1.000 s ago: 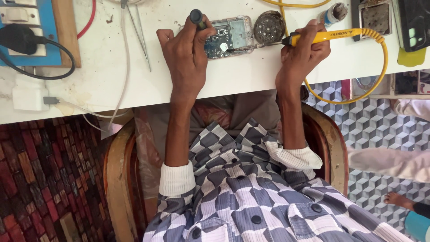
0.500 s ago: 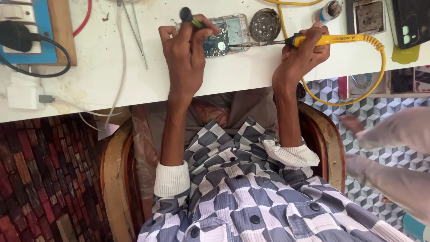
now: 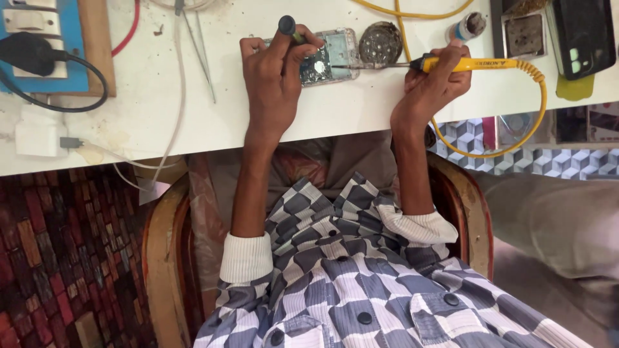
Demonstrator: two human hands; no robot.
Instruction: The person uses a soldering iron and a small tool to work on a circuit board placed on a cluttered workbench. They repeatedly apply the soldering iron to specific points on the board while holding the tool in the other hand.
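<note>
A phone repair workshop: soldering iron (image 3: 477, 64), opened phone (image 3: 329, 57), tweezers (image 3: 196, 45) on the bench.

Head view, steeply down, near the table (image 3: 193, 122)

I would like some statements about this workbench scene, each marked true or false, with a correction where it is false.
1. The right hand holds a yellow-handled soldering iron. True.
2. The iron's tip points away from the opened phone. False: it reaches toward the phone's exposed inside.
3. The left hand rests on the phone and grips a dark-handled tool. True.
4. The round wire tip cleaner sits left of the phone. False: it sits to the phone's right.
5. Tweezers lie on the white table, untouched. True.
</note>
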